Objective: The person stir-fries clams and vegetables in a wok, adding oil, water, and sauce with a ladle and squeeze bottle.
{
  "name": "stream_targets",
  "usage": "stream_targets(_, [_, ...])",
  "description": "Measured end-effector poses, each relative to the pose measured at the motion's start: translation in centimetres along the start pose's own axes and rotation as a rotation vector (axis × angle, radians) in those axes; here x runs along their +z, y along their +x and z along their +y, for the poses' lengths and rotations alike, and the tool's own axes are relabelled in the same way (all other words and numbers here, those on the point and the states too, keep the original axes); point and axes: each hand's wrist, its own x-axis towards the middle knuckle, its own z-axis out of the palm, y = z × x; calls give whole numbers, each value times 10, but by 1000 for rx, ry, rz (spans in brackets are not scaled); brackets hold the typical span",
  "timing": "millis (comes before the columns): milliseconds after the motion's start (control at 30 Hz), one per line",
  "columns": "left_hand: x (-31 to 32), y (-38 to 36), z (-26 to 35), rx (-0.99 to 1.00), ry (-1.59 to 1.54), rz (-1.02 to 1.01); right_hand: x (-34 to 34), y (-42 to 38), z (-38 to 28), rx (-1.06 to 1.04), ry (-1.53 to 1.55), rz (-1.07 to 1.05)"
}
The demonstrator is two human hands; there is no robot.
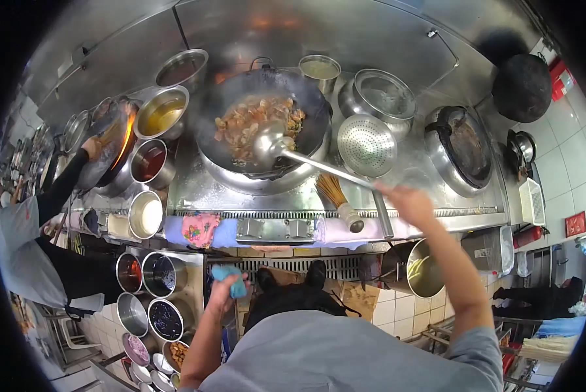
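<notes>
My right hand [409, 206] grips the long handle of a ladle [271, 144]. The ladle's bowl rests among the saucy food [248, 124] in a large dark wok [314, 104]; the pieces look like clams, and light steam hangs over them. Low at my left side, my left hand [221, 295] is closed around a folded blue cloth [228, 272], apart from the wok. Beside the ladle's handle lie a perforated skimmer [367, 146], whose own handle points toward me, and a bamboo wok brush [333, 191].
Pots of yellow liquid [164, 115] and red liquid [148, 161] stand left of the wok. Seasoning containers [165, 320] sit at my lower left. A co-worker [34, 242] handles another wok with flame [124, 140] at left. A second burner [463, 153] is at right.
</notes>
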Motion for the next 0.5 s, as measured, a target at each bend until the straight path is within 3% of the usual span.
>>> stream_targets(67, [30,12,31,114,-16,-62,-20,12,44,11,-151,24])
stream_targets(133, [75,30,73,178,-91,-72,-51,28,55,38,-96,53])
stream_targets(167, [94,43,94,191,-126,-73,-66,39,41,102,-45,-50])
stream_targets(233, [119,80,133,87,-207,-176,-37,66,18,108,50,-64])
stream_targets(267, [135,91,149,79,-177,-133,-27,79,1,124,149,-80])
stream_targets(333, [153,111,172,13,-118,-108,-32,102,-70,236,336,-284])
stream_targets(367, [158,122,177,-47,-88,-127,-13,106,-93,216,384,-197])
stream_targets(500, [177,122,181,-179,-66,-201,32,97,-158,228,493,-193])
